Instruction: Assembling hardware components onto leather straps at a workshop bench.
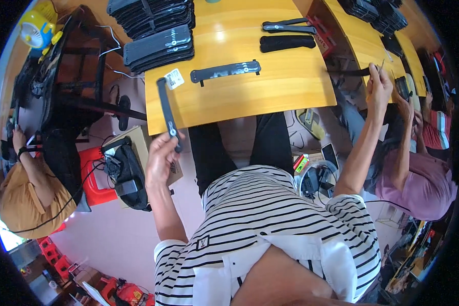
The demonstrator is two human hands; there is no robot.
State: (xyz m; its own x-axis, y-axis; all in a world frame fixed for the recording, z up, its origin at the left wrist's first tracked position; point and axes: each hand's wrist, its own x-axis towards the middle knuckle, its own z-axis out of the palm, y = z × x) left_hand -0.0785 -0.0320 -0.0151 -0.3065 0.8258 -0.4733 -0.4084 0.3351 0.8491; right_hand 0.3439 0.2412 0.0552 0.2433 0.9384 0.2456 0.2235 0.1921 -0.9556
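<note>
My left hand (161, 155), low at the table's front left edge, pinches the lower end of a narrow black strap (167, 109) with a small pale print. The strap's far end stands up beside a white paper label (174, 79). My right hand (379, 89) is stretched out past the table's right edge, its fingers closed on a dark strap (354, 73) that points left. A thin pointed piece shows above those fingers, too small to name. Between my hands a wider black band (225, 71) with small side tabs lies flat on the yellow table (239, 107).
Stacks of black bands (158, 48) stand at the back left. More black straps (288, 43) lie at the right. A red crate (321, 35) is by the right edge. People sit at both sides. A black bag (130, 173) rests on the left.
</note>
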